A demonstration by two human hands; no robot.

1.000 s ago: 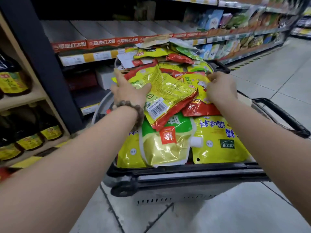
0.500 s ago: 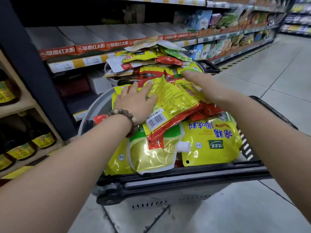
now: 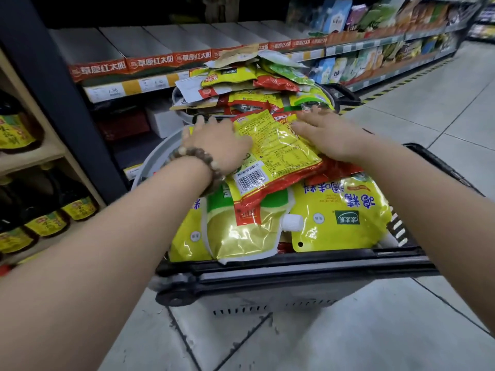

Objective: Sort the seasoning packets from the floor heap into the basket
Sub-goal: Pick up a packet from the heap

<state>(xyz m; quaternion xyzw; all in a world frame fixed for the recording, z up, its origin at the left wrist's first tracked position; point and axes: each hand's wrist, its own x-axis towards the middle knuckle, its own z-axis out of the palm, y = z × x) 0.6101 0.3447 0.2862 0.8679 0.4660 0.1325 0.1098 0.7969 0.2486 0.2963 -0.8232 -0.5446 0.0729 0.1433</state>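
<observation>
The yellow seasoning packet [image 3: 276, 153], red-edged with a barcode label, lay atop the pile in the middle of the basket [image 3: 294, 266]. A second earlier both hands had gripped its edges; now the left hand [image 3: 214, 145] and right hand [image 3: 329, 135] pressed it flat, fingers straight and apart. Yellow spouted pouches [image 3: 340, 215] lay beneath it, by the basket's near rim.

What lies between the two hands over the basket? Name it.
In the head view, a yellow seasoning packet with a barcode lies between the left hand and right hand, both touching it.
</observation>
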